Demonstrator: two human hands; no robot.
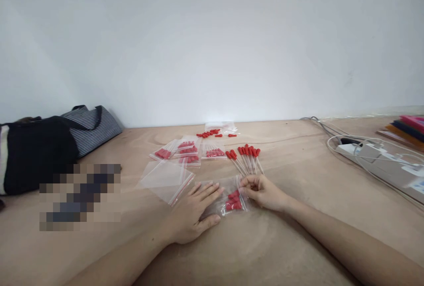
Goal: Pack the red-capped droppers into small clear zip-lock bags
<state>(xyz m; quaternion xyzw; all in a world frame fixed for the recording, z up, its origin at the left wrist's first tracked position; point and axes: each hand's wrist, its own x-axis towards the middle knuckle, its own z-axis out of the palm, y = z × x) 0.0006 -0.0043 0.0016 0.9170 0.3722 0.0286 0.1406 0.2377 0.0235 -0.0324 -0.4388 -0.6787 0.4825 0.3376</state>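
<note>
Have a bag (221, 203) flat on the worktop (281, 250), just below centre of the frame, with red tips (234, 201) showing through near its right end. Pressing on its left part with the left hand (190, 217), palm down, fingers spread; grip wide. Pinching its right edge with the right hand (266, 191), thumb to fingers; grip narrow, holding the bag.

Just above the right hand, see loose droppers (249, 158) fanned out, red ends up-frame. Left of those, near centre, see filled bags (188, 150) overlapping. Below them, just up-left of the left hand, see clear bags (160, 180) flat. Further up, mid-frame, see loose red pieces (208, 134) beside more plastic (220, 126).

At left of frame, see a black bag (39, 153) against a striped bag (96, 131); can't make out the pixelated patch (79, 197) below. At right, see a power strip (387, 166), cables (326, 131) and coloured sheets (407, 127).
</note>
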